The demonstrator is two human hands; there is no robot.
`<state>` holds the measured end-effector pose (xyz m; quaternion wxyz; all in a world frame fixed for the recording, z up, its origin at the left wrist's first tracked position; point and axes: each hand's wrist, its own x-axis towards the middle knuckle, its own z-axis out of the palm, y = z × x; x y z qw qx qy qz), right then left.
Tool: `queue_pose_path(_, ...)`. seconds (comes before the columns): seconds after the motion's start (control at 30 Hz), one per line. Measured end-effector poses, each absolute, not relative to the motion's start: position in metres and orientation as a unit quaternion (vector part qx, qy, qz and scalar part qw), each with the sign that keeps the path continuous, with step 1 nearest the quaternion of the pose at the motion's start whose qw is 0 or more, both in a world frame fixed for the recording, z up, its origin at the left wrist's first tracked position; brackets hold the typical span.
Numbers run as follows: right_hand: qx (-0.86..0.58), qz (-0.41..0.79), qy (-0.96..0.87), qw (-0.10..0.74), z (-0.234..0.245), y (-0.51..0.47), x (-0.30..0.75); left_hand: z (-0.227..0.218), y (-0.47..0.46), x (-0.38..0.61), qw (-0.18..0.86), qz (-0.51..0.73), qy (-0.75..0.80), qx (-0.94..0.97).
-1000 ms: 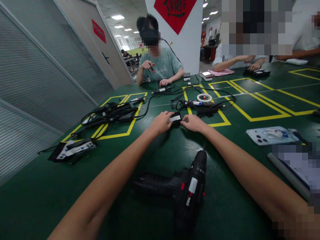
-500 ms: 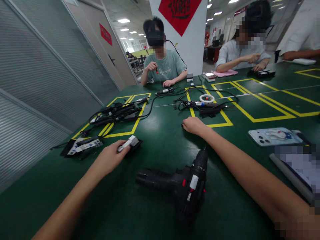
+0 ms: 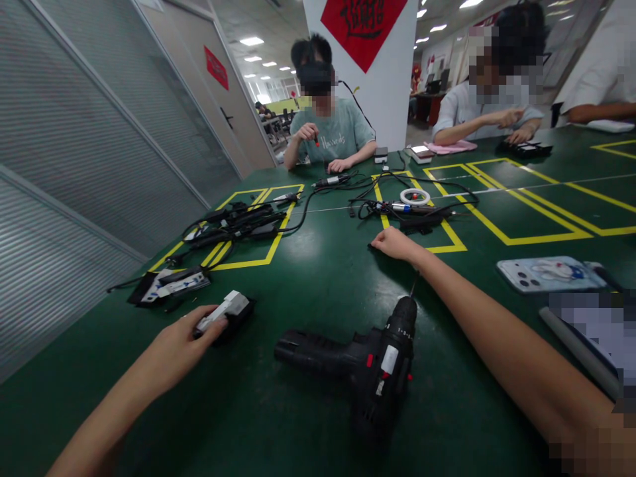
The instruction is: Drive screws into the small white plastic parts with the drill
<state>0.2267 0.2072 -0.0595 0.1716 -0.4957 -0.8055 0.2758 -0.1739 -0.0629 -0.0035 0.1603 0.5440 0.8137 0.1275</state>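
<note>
My left hand [image 3: 179,344] is wrapped round a small white and black box-shaped device [image 3: 232,306], held low at the table on the left. Fingers of my right hand [image 3: 397,244] are pinched together farther out, past the drill's tip. A small dark piece [image 3: 371,246] shows at those fingertips, too little of it visible to name. Between my arms a black cordless drill [image 3: 382,364] lies on its side, its handle to the left and its thin bit pointing away, close to my right forearm.
Tangled black cables and tools [image 3: 238,225] lie at the left. A soldering-iron-like tool [image 3: 397,208] and a white tape ring [image 3: 415,197] are ahead. A phone [image 3: 549,273] rests at the right on the green table [image 3: 318,291]. Two people sit across, one wearing a headset [image 3: 317,78].
My left hand has drawn the white and black device back toward me and to the left. My right hand has shifted slightly, its pinched fingertips now showing more clearly.
</note>
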Motion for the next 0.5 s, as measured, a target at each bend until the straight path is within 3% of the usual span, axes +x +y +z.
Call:
queue_pose_path(0.27, -0.520, 0.459, -0.702, 0.160, -0.045, 0.200, 0.225, 0.002, -0.060, -0.170, 0.165, 0.118, 0.811, 0.549)
queue_pose_path(0.5, -0.424, 0.598, -0.664, 0.148, -0.020, 0.159, 0.183, 0.026, -0.040, -0.112, -0.012, 0.167, 0.771, 0.614)
